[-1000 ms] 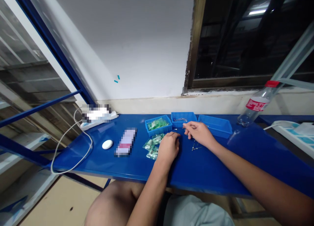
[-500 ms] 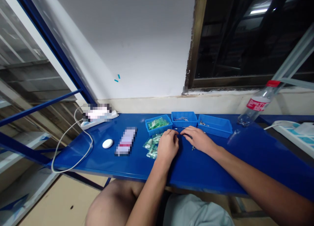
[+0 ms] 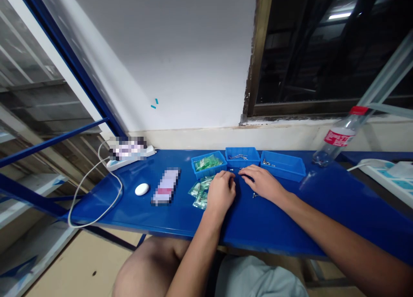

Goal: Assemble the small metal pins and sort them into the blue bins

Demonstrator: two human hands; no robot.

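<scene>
My left hand (image 3: 221,191) rests on the blue table (image 3: 122,206), fingers curled in a pinch on something too small to make out, right beside a pile of small green packets (image 3: 200,191). My right hand (image 3: 263,181) lies close to it on the right, fingers bent down onto the table, their tips near the left hand. Small metal pins (image 3: 254,195) lie by its wrist. Behind the hands stand three blue trays: one with green packets (image 3: 207,164), one with metal pins (image 3: 241,156), one with small metal bits (image 3: 284,165).
A white oval object (image 3: 141,188), a blurred flat box (image 3: 165,185) and a power strip (image 3: 129,156) with a white cable lie to the left. A plastic bottle (image 3: 338,136) leans at the back right by another white strip (image 3: 387,176). My knees are under the table's front edge.
My right hand has come down from near the middle tray to the table and moved closer to my left hand. The left hand shifted slightly forward.
</scene>
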